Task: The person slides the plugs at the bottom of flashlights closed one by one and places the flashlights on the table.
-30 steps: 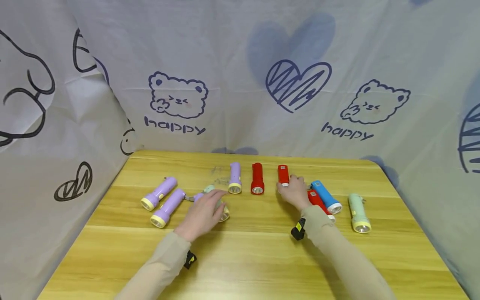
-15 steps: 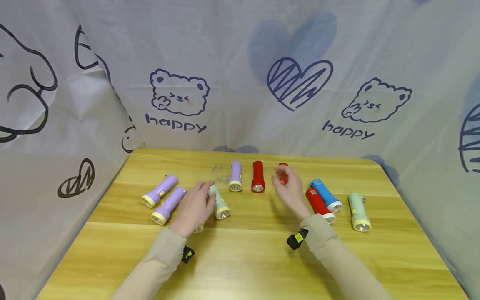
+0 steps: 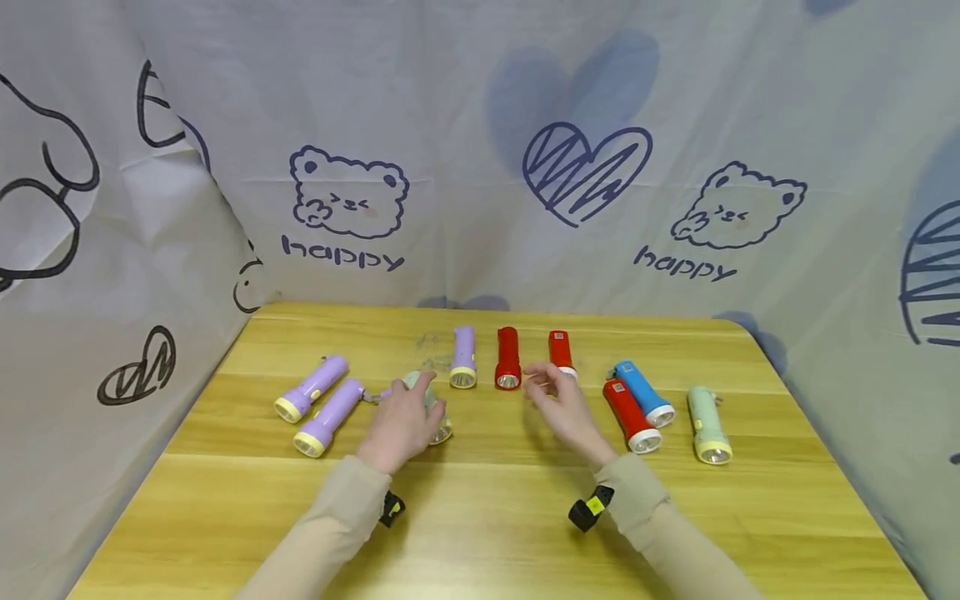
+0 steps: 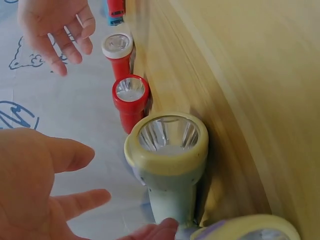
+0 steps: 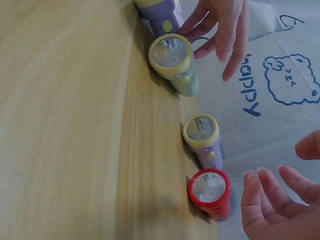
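My left hand [image 3: 397,429] hovers over a pale green flashlight [image 3: 442,431], its fingers apart and gripping nothing. The left wrist view shows that flashlight [image 4: 172,195] lens up close, beside the fingertips, with the yellow rim of a purple flashlight [image 4: 255,227] at the bottom edge. The hand hides most of that purple flashlight in the head view. My right hand [image 3: 566,414] is in the air with loosely bent fingers and holds nothing. It is just in front of a red flashlight with a white rim [image 3: 559,346], right of an all-red one [image 3: 507,358].
Two purple flashlights [image 3: 330,417] lie at the left, and another purple one [image 3: 464,358] stands back near the middle. Toward the right lie a red flashlight [image 3: 630,417], a blue one [image 3: 643,392] and a green one [image 3: 708,425]. A printed cloth [image 3: 465,167] surrounds the wooden table [image 3: 480,517].
My right hand has come away from the white-rimmed red flashlight, moving left and toward me. My left hand moved left, uncovering the green flashlight, then back right over it.
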Motion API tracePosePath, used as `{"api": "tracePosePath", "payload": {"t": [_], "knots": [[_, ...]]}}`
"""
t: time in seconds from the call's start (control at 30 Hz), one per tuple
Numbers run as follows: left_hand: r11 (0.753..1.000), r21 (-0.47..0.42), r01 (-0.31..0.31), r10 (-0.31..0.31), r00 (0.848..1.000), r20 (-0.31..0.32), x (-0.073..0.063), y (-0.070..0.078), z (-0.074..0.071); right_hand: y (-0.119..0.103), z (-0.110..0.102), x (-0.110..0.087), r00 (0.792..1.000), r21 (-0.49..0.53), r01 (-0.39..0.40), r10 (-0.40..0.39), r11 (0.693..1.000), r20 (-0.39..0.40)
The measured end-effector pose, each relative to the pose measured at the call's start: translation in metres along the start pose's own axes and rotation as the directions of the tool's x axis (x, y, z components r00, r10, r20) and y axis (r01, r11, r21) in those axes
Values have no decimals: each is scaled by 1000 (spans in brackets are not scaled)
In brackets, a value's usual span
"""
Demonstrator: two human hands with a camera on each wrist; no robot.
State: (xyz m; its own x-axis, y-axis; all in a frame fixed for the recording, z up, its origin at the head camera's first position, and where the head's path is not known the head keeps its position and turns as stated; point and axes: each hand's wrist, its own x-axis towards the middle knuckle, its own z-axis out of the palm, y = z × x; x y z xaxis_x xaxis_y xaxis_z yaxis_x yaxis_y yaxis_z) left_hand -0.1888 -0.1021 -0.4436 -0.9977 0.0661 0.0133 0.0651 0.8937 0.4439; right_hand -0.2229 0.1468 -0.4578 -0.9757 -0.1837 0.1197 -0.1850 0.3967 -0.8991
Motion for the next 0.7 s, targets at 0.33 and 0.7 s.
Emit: {"api": "tracePosePath", "payload": {"t": [0.33, 0.7], "knots": [[998, 67, 21, -24, 999, 48, 10, 4, 3, 1, 8, -5, 997, 66, -11, 7, 998, 73], [992, 100, 76, -97, 970, 225, 21, 10, 7, 6, 5, -9, 986, 44, -12, 4, 999, 169]]}}
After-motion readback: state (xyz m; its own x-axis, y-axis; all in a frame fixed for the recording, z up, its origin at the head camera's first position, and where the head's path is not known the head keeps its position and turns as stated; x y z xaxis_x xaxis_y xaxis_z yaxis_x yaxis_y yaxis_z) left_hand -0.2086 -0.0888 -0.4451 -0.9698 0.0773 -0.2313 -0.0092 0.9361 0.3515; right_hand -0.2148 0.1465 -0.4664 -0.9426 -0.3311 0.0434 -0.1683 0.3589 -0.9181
